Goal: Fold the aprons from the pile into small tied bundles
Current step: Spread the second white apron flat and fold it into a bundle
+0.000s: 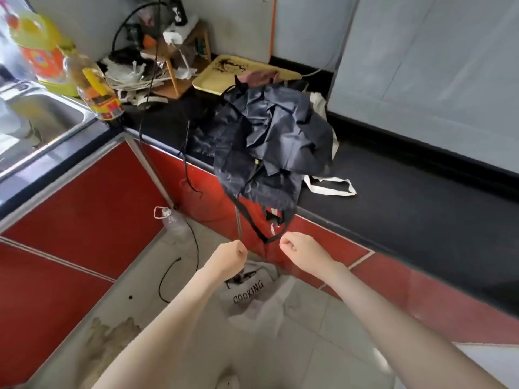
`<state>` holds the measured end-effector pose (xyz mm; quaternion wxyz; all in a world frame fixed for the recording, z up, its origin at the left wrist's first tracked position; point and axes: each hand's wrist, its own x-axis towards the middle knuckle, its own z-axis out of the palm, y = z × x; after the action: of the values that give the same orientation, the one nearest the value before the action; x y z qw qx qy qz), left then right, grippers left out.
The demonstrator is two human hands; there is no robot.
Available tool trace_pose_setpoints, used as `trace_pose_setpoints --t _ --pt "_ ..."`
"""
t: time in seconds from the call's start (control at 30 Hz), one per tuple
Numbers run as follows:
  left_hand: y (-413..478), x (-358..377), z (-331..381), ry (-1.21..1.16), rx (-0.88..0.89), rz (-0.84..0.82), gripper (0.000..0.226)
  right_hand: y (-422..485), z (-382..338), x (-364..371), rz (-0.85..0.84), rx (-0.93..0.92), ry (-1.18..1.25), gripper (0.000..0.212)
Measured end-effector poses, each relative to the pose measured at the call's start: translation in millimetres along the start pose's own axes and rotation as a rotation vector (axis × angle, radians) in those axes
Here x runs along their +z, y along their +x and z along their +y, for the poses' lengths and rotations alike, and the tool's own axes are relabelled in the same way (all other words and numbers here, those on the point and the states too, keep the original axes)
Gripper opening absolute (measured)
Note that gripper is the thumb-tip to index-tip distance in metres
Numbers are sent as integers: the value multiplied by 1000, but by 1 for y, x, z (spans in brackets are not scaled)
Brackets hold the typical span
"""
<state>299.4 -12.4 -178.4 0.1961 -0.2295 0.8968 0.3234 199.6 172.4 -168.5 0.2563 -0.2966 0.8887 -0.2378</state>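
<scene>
Head view: the pile of dark aprons (269, 136) sits on the black counter (407, 197) ahead of and above both hands, with one edge spilling over the counter lip towards us. Left hand (230, 258) is fisted round a grey strap (239, 223) that runs straight up from it to the pile. Right hand (297, 251) has its fingers curled, and the black strap loop (265, 240) ends right at its fingertips; we cannot tell whether it is pinched or only touched. A white apron (250, 293) printed COOKING lies just below and between the wrists, whether hung or on the floor we cannot tell. We judge the fabric thin, light, limp and a bit slick. It will slump and not hold a crease, and the straps tangle easily. Best hold is a strap or hem corner, pulling slowly so that only one apron comes free. A white strap loop (328, 186) lies on the counter beyond the right hand, a yellow tray (224, 80) is behind the pile, and a wooden rack (179, 66) with plugs is far ahead of the left hand. Oil bottles (98, 91) and a sink (42, 113) are well off left. A dangling black cable (185, 164) hangs beside the pile and could snag. A plastic bottle (174, 223) stands on the floor just left of the left hand.
</scene>
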Motion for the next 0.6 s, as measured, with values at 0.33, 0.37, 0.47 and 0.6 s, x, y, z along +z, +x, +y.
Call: trace_pose_setpoints --t 0.33,0.37,0.47,0.6 --pt "151 244 -224 -42 -204 -57 31 121 194 314 -306 246 -118 69" --pt "164 262 -231 -51 -218 -74 34 128 215 334 -353 259 -150 78" --pt "224 341 -259 -45 -170 -118 34 158 286 408 -463 248 -219 93" --pt "279 411 -282 -5 -123 -154 26 199 344 484 -572 110 -255 100"
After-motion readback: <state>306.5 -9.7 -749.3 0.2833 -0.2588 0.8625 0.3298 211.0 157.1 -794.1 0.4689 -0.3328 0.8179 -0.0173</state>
